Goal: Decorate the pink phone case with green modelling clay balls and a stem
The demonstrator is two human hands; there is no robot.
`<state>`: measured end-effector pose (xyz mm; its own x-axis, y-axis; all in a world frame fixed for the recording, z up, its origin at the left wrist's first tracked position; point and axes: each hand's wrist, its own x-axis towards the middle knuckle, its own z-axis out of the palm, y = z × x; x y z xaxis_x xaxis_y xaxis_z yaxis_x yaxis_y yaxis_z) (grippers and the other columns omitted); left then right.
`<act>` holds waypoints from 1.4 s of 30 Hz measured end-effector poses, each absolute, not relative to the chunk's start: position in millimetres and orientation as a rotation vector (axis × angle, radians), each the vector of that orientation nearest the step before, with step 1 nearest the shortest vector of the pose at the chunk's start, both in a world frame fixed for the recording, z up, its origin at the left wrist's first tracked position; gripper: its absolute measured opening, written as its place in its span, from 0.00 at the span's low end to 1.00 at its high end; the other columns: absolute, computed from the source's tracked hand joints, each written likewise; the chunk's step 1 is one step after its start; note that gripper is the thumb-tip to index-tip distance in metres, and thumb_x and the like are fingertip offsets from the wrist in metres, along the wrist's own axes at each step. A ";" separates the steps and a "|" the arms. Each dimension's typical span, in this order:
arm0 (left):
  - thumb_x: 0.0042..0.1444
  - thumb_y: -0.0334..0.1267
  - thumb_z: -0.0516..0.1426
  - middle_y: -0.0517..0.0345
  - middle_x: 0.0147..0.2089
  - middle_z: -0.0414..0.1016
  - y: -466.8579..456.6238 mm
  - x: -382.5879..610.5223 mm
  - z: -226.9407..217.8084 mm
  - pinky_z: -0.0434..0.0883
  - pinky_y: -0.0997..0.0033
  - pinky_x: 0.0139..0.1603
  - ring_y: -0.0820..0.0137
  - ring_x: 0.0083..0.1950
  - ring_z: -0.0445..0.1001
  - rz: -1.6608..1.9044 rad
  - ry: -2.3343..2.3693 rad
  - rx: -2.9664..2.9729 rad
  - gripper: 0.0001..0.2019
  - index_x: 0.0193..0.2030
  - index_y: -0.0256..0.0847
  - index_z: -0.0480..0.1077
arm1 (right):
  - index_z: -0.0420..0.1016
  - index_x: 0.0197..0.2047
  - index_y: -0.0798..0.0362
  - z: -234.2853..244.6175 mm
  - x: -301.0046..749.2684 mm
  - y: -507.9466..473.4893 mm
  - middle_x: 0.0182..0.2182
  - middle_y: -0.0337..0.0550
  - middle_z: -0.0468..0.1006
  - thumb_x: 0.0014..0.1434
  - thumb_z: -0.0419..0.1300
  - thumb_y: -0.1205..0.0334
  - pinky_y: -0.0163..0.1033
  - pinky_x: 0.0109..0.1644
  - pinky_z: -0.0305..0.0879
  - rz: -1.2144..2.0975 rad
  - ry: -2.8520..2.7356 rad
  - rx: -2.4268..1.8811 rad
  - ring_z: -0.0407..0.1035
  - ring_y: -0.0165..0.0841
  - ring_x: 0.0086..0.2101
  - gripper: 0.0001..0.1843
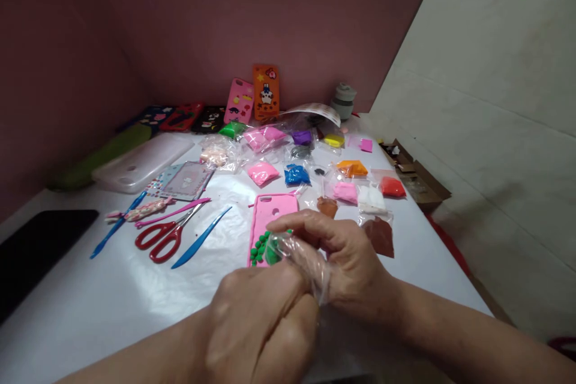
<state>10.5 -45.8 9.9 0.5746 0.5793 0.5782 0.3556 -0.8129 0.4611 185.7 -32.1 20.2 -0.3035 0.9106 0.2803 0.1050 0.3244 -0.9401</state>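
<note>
My left hand (263,318) is closed on a clear plastic bag (320,273), its fingertips hidden under the back of the hand. My right hand (353,258) curls around the same bag from the other side, thumb and fingers bent over it. A lump of green clay (272,250) shows at the bag's far end. Just beyond and below the hands lies a pink phone case (261,216) with a camera hole near its top. Several small green clay balls (257,252) sit on its lower part, partly hidden by my hands.
Red-handled scissors (164,240), a blue modelling knife (200,240) and a clear phone case (141,159) lie left. Bagged clay, including blue (297,174), red (392,186) and brown (380,235), spreads behind and right. Decorated cases, one orange (266,91), lean against the wall. A cardboard box (423,183) stands right.
</note>
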 end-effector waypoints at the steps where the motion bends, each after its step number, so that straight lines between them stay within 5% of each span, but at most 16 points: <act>1: 0.60 0.20 0.52 0.62 0.25 0.73 -43.9 7.8 16.2 0.58 0.66 0.22 0.70 0.22 0.66 1.077 0.728 2.590 0.15 0.31 0.46 0.67 | 0.83 0.49 0.53 24.3 188.1 -33.0 0.34 0.43 0.84 0.66 0.60 0.66 0.39 0.33 0.71 0.986 -1.717 -0.899 0.76 0.33 0.30 0.11; 6: 0.65 0.28 0.56 0.68 0.29 0.75 -32.6 -6.5 48.1 0.67 0.72 0.27 0.73 0.25 0.71 1.249 1.040 2.361 0.09 0.41 0.50 0.69 | 0.83 0.56 0.48 40.1 220.0 -23.4 0.43 0.44 0.87 0.67 0.58 0.74 0.44 0.43 0.79 0.300 -1.914 -1.048 0.80 0.37 0.36 0.20; 9: 0.68 0.37 0.55 0.67 0.26 0.72 -13.5 -14.8 55.8 0.66 0.70 0.28 0.72 0.25 0.69 1.445 1.456 1.921 0.06 0.38 0.49 0.70 | 0.78 0.61 0.64 29.5 246.9 -10.4 0.39 0.56 0.83 0.67 0.52 0.76 0.51 0.41 0.78 -0.332 -2.128 -1.226 0.77 0.45 0.37 0.23; 13: 0.61 0.39 0.55 0.66 0.22 0.72 23.9 -27.2 49.8 0.64 0.69 0.23 0.69 0.21 0.71 0.796 1.531 1.900 0.06 0.34 0.45 0.69 | 0.74 0.58 0.73 0.4 265.4 -6.5 0.38 0.63 0.79 0.60 0.46 0.83 0.50 0.39 0.75 -0.589 -2.474 -1.424 0.74 0.49 0.38 0.27; 18: 0.56 0.34 0.56 0.61 0.18 0.74 44.2 -29.2 38.7 0.61 0.69 0.26 0.66 0.22 0.72 0.546 1.614 1.947 0.11 0.23 0.45 0.68 | 0.75 0.58 0.65 -14.8 261.0 -19.4 0.36 0.55 0.78 0.65 0.49 0.80 0.41 0.30 0.65 -0.495 -2.671 -1.431 0.69 0.40 0.29 0.23; 23: 0.56 0.31 0.55 0.61 0.19 0.75 44.5 -21.6 33.8 0.60 0.70 0.25 0.66 0.20 0.71 0.488 1.662 1.900 0.10 0.24 0.44 0.70 | 0.78 0.47 0.60 -1.3 259.6 -28.5 0.37 0.54 0.79 0.63 0.52 0.79 0.40 0.30 0.64 -0.335 -2.848 -1.413 0.71 0.38 0.28 0.16; 29: 0.56 0.27 0.55 0.61 0.16 0.73 46.4 -19.1 32.7 0.60 0.72 0.22 0.66 0.19 0.71 0.453 1.655 1.775 0.11 0.26 0.43 0.73 | 0.73 0.61 0.60 36.1 267.0 -48.1 0.47 0.62 0.79 0.56 0.53 0.77 0.45 0.37 0.72 0.161 -2.857 -1.556 0.77 0.43 0.36 0.29; 32: 0.56 0.26 0.55 0.60 0.16 0.74 46.0 -19.3 30.6 0.60 0.73 0.18 0.67 0.17 0.69 0.462 1.613 1.686 0.12 0.25 0.43 0.72 | 0.77 0.54 0.58 48.1 257.6 -51.5 0.45 0.60 0.79 0.57 0.50 0.76 0.50 0.42 0.73 0.203 -2.586 -1.576 0.77 0.46 0.40 0.24; 35: 0.57 0.26 0.54 0.61 0.15 0.73 45.9 -19.6 28.5 0.60 0.72 0.14 0.67 0.14 0.66 0.481 1.543 1.571 0.12 0.26 0.43 0.72 | 0.78 0.48 0.53 50.0 236.4 -42.8 0.39 0.50 0.80 0.59 0.53 0.71 0.49 0.47 0.72 0.746 -2.169 -1.591 0.76 0.42 0.39 0.17; 38: 0.55 0.26 0.54 0.60 0.18 0.75 45.9 -19.0 27.1 0.62 0.73 0.13 0.67 0.15 0.69 0.517 1.476 1.443 0.10 0.29 0.43 0.73 | 0.76 0.39 0.52 44.7 214.9 -26.5 0.34 0.43 0.78 0.50 0.62 0.68 0.44 0.38 0.72 1.382 -1.547 -1.672 0.74 0.37 0.31 0.11; 42: 0.51 0.27 0.55 0.57 0.23 0.78 45.0 -16.7 24.5 0.63 0.73 0.12 0.68 0.16 0.71 0.566 1.398 1.298 0.08 0.28 0.42 0.73 | 0.73 0.34 0.53 36.9 202.2 -11.8 0.34 0.47 0.80 0.42 0.65 0.65 0.41 0.33 0.69 1.547 -1.304 -1.617 0.73 0.35 0.29 0.12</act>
